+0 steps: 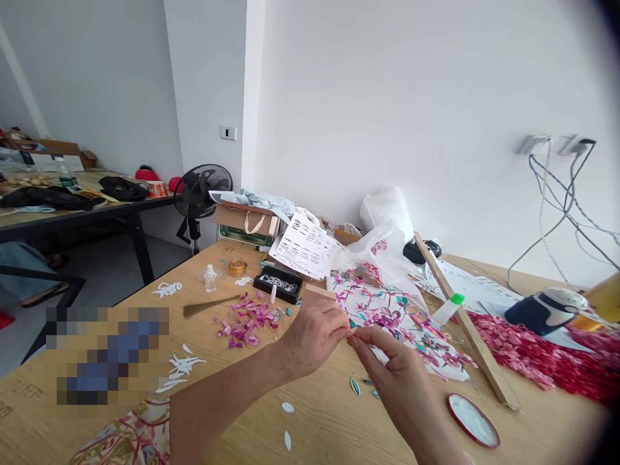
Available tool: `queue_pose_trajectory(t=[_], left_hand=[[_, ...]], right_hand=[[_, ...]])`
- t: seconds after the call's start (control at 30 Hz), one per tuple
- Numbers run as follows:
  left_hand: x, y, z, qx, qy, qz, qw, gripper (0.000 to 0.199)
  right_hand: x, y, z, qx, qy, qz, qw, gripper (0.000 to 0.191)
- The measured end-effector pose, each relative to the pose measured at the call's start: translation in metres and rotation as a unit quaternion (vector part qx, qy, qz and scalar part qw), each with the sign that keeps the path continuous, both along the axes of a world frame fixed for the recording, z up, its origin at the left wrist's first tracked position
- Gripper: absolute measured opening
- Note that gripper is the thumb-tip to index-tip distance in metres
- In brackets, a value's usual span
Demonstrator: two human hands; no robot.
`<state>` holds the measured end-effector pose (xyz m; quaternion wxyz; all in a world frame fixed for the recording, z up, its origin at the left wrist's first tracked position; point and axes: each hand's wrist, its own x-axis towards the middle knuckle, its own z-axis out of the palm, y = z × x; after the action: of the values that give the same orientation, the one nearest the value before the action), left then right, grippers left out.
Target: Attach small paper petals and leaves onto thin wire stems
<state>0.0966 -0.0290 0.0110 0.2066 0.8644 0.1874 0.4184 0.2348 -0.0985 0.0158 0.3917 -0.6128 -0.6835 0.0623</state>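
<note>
The left hand (314,334) and the right hand (394,365) meet over the wooden table (237,413), fingertips touching. The right thumb and forefinger are pressed together, the other fingers bent; the left fingers are curled in, with the thumb against the forefinger. Whatever they pinch is too small and covered to make out.

Just beyond the right hand, pink flower sprays (382,318) lie on a white sheet (458,373). The left hand hides part of a tan cardboard piece (317,296). Left of it are loose magenta petals (249,321), a black tray (291,297) of small silvery pieces, a bundle of thin brown stems (208,307), a small clear bottle (210,279) and an orange spool (237,267). White leaf-shaped cutouts (181,366) lie near the left forearm, which covers some of the tabletop.

A green-edged leaf (355,386) lies near the right wrist, and a red-rimmed round dish (450,407) stands to its right. A wooden strip (467,326) runs between the sprays and a crimson heap (516,349); a green-capped bottle (444,312) leans across it. Behind, a plastic bag (378,248) and a printed sheet (307,245) crowd the back edge.
</note>
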Motion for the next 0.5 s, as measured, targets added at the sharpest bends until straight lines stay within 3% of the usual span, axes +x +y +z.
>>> queue_pose_trajectory(t=[0.13,0.27,0.5], left_hand=[[0.001,-0.001,-0.003,-0.018,-0.023,0.008,1.0,0.025],[0.001,0.0,-0.008,-0.047,-0.052,0.038,0.997,0.023],[-0.003,0.007,-0.014,-0.066,-0.069,0.074,0.993,0.024]], right_hand=[[-0.001,-0.002,0.0,0.061,-0.111,-0.031,0.992,0.029],[0.002,-0.003,-0.01,0.118,-0.212,-0.095,0.966,0.034],[0.023,-0.015,-0.02,0.144,-0.231,-0.183,0.945,0.035]])
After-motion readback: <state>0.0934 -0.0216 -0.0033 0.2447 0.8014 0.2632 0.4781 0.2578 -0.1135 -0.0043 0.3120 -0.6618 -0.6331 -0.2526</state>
